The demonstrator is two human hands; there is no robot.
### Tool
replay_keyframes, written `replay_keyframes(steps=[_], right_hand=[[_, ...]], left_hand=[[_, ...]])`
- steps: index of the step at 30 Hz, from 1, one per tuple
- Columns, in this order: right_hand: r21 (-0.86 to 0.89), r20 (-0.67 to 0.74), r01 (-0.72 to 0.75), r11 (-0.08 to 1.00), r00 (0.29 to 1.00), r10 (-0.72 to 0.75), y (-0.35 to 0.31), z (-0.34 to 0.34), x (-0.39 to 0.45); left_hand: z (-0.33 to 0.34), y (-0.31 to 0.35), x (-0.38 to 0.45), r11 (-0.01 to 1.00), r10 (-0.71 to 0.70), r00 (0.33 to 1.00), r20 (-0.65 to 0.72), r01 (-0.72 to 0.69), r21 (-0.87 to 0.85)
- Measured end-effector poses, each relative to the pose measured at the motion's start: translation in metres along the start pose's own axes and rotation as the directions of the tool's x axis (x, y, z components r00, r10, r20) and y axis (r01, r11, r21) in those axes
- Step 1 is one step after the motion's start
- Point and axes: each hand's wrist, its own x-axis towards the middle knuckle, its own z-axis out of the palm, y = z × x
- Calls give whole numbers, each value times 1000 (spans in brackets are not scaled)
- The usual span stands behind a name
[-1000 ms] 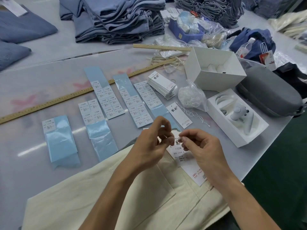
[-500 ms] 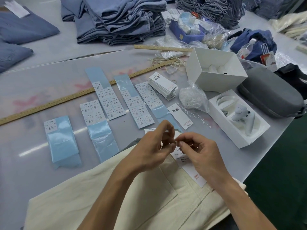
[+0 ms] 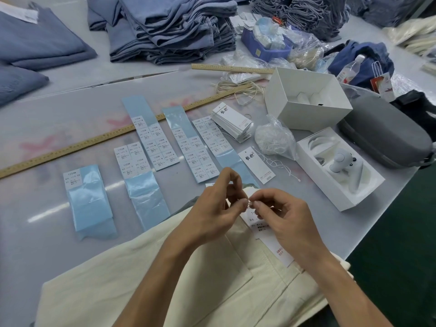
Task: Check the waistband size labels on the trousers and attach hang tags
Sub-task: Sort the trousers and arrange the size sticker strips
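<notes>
The hang tag (image 3: 266,234) lies on the cream trousers (image 3: 146,279) at the near edge of the table (image 3: 35,232), its upper end under my fingers. My left hand (image 3: 212,208) and right hand (image 3: 283,215) meet fingertip to fingertip above that end; each grip is narrow, thumb and forefinger pinched on something small and pale at the tag's top, too fine for me to identify. A second tag (image 3: 257,165) with a loose white string (image 3: 283,167) lies just beyond my hands. Beyond it: a stack of tags (image 3: 232,120), blue backing strips carrying size stickers (image 3: 155,142), and a bag of strings (image 3: 274,138). A long wooden ruler (image 3: 70,147) crosses the table behind the strips. Folded blue trousers (image 3: 169,29) are piled at the far side.
</notes>
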Motion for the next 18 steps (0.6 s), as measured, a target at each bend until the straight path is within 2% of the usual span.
replay_keyframes(steps=[7,13,18], right_hand=[[44,-1,9,999,1000,-9,-1,0,0],[63,46,60,996,997,-63,-4,-1,-2],[124,104,55,991,992,-68,-7,-3,-3]], left_hand=[[7,-5,0,1000,26,997,-67,-27,-11],[5,-17,4,968,-80,993,-89,56,-244],[9,-26,6,949,-91,994,-53,71,-306]])
